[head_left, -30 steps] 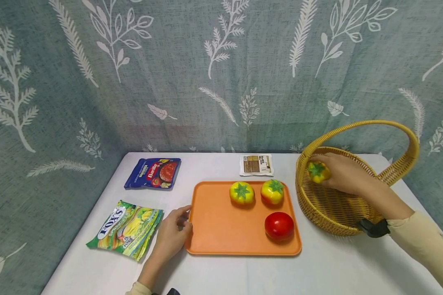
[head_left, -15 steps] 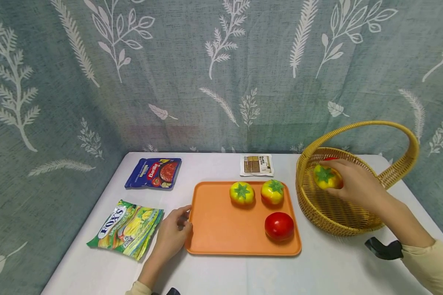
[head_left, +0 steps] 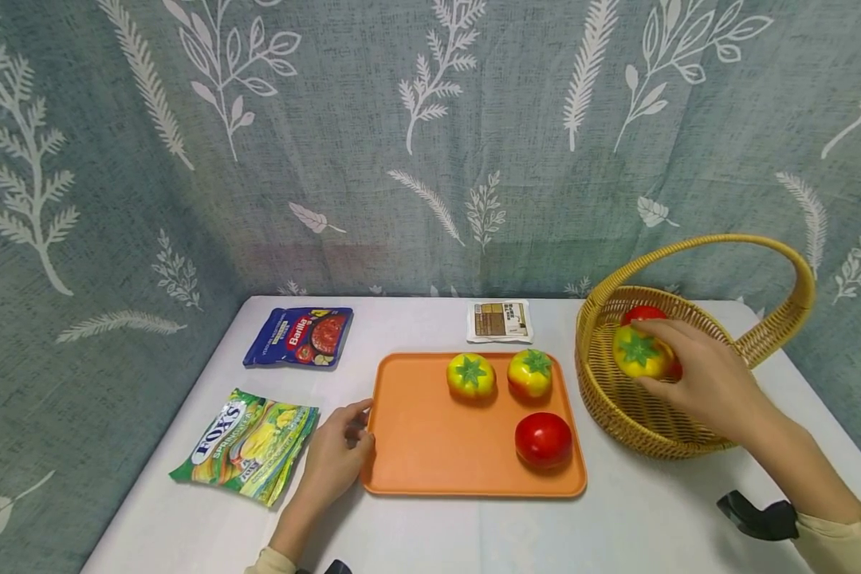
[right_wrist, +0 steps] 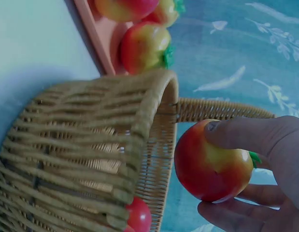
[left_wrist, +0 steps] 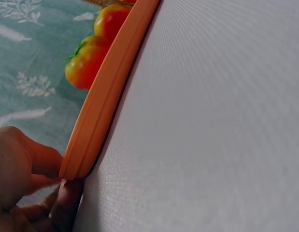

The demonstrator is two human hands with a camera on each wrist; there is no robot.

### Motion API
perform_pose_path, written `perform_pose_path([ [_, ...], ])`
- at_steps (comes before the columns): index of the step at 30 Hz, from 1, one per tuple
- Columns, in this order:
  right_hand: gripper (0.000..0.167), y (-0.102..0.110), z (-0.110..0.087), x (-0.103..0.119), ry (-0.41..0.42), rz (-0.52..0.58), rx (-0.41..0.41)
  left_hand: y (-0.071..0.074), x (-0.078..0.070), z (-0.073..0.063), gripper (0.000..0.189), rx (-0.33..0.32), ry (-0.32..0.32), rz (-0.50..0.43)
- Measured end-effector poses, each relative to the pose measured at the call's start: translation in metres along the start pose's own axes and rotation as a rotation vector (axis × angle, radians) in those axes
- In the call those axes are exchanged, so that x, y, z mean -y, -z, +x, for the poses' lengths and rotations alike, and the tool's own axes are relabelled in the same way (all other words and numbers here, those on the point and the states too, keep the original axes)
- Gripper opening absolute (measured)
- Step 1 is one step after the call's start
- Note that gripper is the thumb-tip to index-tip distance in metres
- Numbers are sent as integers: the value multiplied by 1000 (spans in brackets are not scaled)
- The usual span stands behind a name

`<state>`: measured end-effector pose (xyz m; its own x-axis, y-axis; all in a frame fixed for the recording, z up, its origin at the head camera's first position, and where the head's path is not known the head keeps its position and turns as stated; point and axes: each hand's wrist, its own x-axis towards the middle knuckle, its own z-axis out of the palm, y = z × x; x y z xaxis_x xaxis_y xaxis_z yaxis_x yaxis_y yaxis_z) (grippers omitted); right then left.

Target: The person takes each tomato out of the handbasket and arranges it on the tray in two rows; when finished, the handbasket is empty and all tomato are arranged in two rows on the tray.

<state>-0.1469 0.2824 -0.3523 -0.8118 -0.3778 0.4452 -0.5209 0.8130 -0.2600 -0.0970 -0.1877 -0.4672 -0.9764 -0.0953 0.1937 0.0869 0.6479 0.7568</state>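
My right hand point(head_left: 710, 375) grips a toy tomato point(head_left: 638, 352), yellow and red with a green star-shaped leaf top. In the right wrist view this tomato point(right_wrist: 214, 162) sits between thumb and fingers, raised above the rim of the wicker basket point(right_wrist: 81, 145). Another tomato point(head_left: 644, 312), its red side showing, lies inside the basket, partly hidden by the hand. My left hand point(head_left: 337, 450) pinches the left edge of the orange tray point(head_left: 430, 446); the left wrist view has fingers at the tray's corner point(left_wrist: 74, 166). On the tray rest two yellow-topped tomatoes point(head_left: 470, 376) and one red-side-up tomato point(head_left: 543, 440).
A tall arched handle point(head_left: 717, 239) spans the basket. Left of the tray lie a blue Barilla pouch point(head_left: 300, 337) and a green Fox's candy bag point(head_left: 247, 446). A small white-and-brown packet point(head_left: 500, 320) lies behind the tray. A patterned curtain point(head_left: 430, 159) hangs behind the table.
My right hand has drawn up and back toward the right with the toy tomato, uncovering the red one in the basket. My left hand and the tray have stayed put.
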Motion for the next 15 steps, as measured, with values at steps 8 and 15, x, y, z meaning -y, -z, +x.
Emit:
perform_pose_path([
  [8, 80, 0, -9, 17, 25, 31, -76, 2, -1, 1, 51, 9, 17, 10],
  [15, 82, -3, -13, 29, 46, 30, -109, -1, 0, 0, 51, 6, 9, 6],
])
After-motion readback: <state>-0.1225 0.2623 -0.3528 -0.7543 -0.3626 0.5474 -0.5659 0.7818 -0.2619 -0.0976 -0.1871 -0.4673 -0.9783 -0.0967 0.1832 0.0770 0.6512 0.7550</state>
